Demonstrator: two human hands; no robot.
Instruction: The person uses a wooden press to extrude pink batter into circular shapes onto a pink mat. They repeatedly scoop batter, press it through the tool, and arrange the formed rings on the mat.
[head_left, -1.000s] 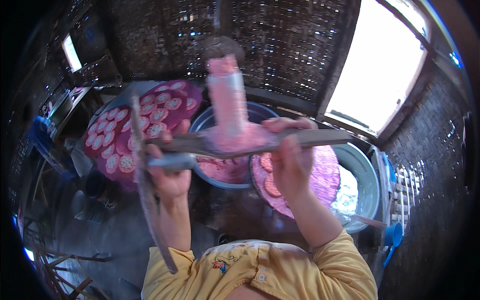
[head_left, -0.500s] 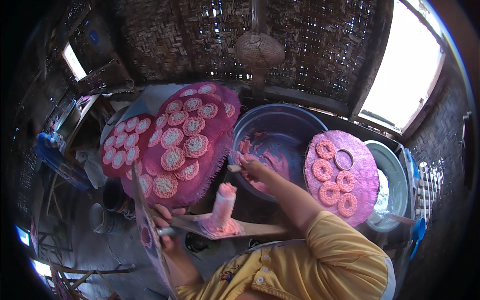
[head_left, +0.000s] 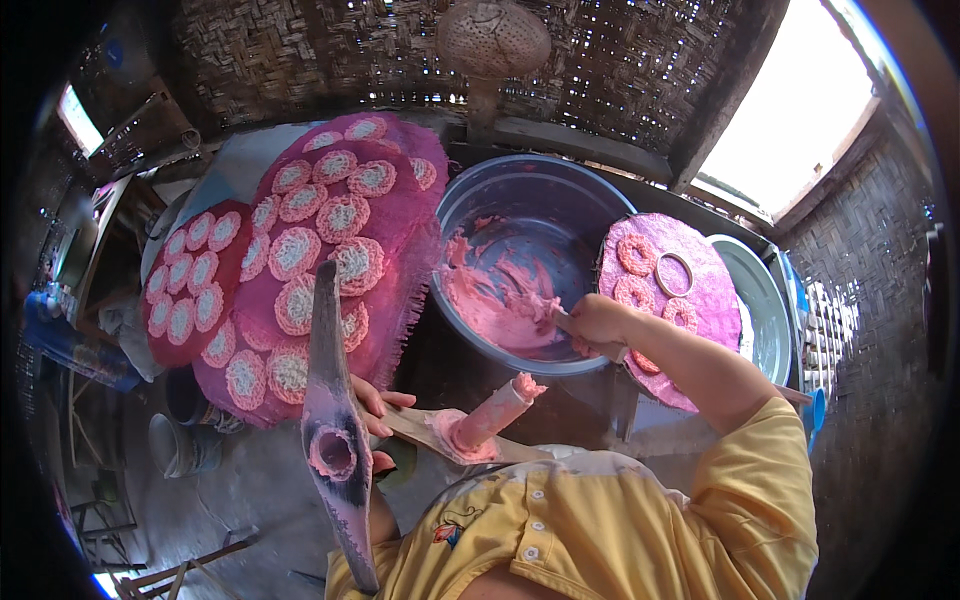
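My right hand (head_left: 597, 324) is closed round the handle of a spatula (head_left: 565, 319), its end in the pink dough (head_left: 520, 300) inside the blue basin (head_left: 590, 180). My left hand (head_left: 373, 408) grips a two-part wooden dough press, partly hidden behind the upright part. That upright wooden bar (head_left: 325, 390) has a round, dough-smeared hole in its middle. The other wooden bar (head_left: 415, 425) lies crosswise at my belly and carries a tube (head_left: 492, 416) coated with pink dough, tilted to the right, with a dough lump at its tip.
Pink-and-white lacy dough rounds cover a large magenta cloth-covered mat (head_left: 400, 300) and a smaller red mat (head_left: 222, 285) at left. Right of the basin, a round pink board (head_left: 715, 320) bears pink rings and a bare hoop (head_left: 675, 274). Behind it is a pale green basin (head_left: 768, 300).
My right hand has moved from the basin's left side to its lower right rim with the spatula. The dough-coated tube now leans to the right, and the holed bar faces me more fully.
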